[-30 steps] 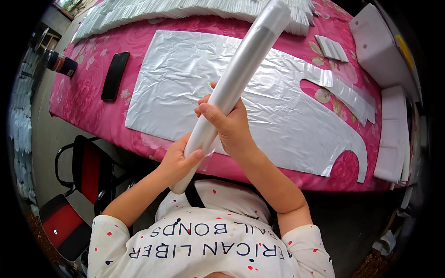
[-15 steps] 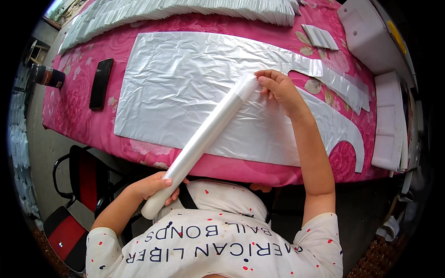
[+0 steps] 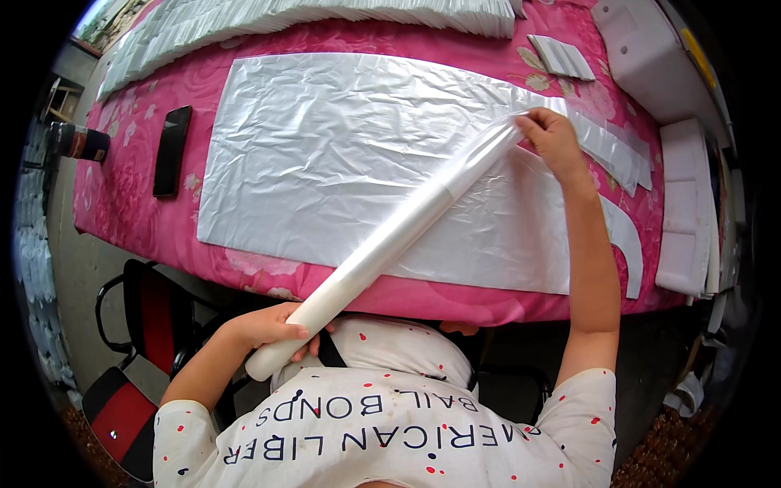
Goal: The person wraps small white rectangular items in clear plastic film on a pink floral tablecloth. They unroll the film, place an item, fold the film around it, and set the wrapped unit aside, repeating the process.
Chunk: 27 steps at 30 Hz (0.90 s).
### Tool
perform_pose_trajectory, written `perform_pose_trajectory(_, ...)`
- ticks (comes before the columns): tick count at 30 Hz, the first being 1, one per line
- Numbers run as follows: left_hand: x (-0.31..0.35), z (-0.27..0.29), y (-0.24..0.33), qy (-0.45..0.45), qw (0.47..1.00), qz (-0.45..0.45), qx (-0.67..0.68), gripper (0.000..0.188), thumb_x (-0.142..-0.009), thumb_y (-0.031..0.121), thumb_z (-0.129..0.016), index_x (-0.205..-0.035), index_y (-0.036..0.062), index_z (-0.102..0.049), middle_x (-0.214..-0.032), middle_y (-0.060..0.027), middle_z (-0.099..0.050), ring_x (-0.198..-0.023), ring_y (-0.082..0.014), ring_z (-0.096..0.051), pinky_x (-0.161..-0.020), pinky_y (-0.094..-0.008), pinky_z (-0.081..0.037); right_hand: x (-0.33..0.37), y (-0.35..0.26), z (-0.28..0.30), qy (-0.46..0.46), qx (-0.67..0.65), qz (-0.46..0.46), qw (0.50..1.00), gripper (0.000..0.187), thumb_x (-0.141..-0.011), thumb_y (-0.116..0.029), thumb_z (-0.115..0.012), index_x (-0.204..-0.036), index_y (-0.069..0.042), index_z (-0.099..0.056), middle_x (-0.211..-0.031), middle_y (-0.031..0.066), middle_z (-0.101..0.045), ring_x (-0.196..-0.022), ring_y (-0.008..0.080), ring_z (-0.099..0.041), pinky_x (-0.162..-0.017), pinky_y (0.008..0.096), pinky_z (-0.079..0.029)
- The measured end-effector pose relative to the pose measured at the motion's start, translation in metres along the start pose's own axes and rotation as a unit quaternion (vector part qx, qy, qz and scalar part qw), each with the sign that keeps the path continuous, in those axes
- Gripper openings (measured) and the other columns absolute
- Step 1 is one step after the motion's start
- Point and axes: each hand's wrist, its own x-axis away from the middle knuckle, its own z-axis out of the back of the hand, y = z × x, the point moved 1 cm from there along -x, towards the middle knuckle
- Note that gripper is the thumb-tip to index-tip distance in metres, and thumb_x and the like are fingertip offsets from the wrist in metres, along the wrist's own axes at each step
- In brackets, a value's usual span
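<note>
A long white plastic roll (image 3: 358, 272) slants up from my lap across the table's near edge. Around its lower end, the fingers of my left hand (image 3: 272, 329) are closed. My right hand (image 3: 553, 142) pinches the tip of the thin clear film (image 3: 482, 159) that extends beyond the roll's upper end. Beneath lies a large flat silvery-white plastic bag (image 3: 301, 154), wrinkled, with its handle straps toward the right. My right forearm and the film hide part of the bag.
On the pink flowered tablecloth (image 3: 114, 207) lie a black phone (image 3: 172, 152) and a dark jar (image 3: 85, 142) at left. A long row of folded white plastic (image 3: 309, 15) runs along the back, with a smaller stack (image 3: 561, 57) nearby. White foam boxes (image 3: 683, 207) stand right; a red-black chair (image 3: 150, 317) is lower left.
My right hand has moved right and slightly away from me, drawing the clear film out longer past the roll's end. My left hand keeps its hold on the lower end.
</note>
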Motion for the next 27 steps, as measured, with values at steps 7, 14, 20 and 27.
perform_pose_trajectory(7,0.014,0.016,0.005,-0.01,0.985,0.097,-0.145,0.051,-0.071,0.023,-0.07,-0.111,-0.0024,-0.052,-0.09,-0.0108,-0.064,-0.075,-0.016,-0.061,-0.073,-0.0293,-0.049,-0.005,0.048,0.135,0.188,0.179,-0.034,0.965,0.018,-0.084,-0.02,-0.061,-0.086,-0.001,-0.063,-0.07,-0.0017,-0.058,-0.058,0.0057,-0.051,-0.052,0.0209,-0.041)
perform_pose_trajectory(14,-0.004,-0.025,0.087,0.035,0.857,-0.036,-0.512,0.041,-0.069,0.027,-0.072,-0.1,0.0027,-0.062,-0.088,-0.0124,-0.065,-0.082,-0.0251,-0.062,-0.073,-0.0325,-0.047,-0.002,0.027,0.067,0.083,0.084,0.003,0.993,0.02,-0.084,-0.018,-0.061,-0.09,0.001,-0.063,-0.072,0.0006,-0.06,-0.057,0.0067,-0.05,-0.054,0.0207,-0.042)
perform_pose_trajectory(20,-0.053,-0.059,0.139,0.223,0.585,-0.252,-0.738,0.047,-0.066,0.022,-0.07,-0.109,0.0062,-0.058,-0.104,-0.0128,-0.06,-0.094,-0.0283,-0.058,-0.083,-0.0374,-0.045,-0.01,-0.017,-0.014,-0.028,0.125,0.021,0.992,0.022,-0.082,-0.02,-0.063,-0.089,0.001,-0.063,-0.07,0.0027,-0.059,-0.06,0.0098,-0.052,-0.057,0.0248,-0.043)
perform_pose_trajectory(27,-0.092,-0.052,0.086,0.035,0.46,-0.392,-0.796,0.066,-0.083,0.046,-0.049,-0.126,-0.0042,-0.043,-0.134,-0.0181,-0.04,-0.126,-0.0295,-0.037,-0.106,-0.0407,-0.027,-0.028,-0.027,-0.031,-0.079,0.124,0.016,0.989,0.03,-0.081,-0.024,-0.064,-0.097,0.002,-0.061,-0.078,0.0064,-0.061,-0.066,0.0139,-0.056,-0.062,0.028,-0.045)
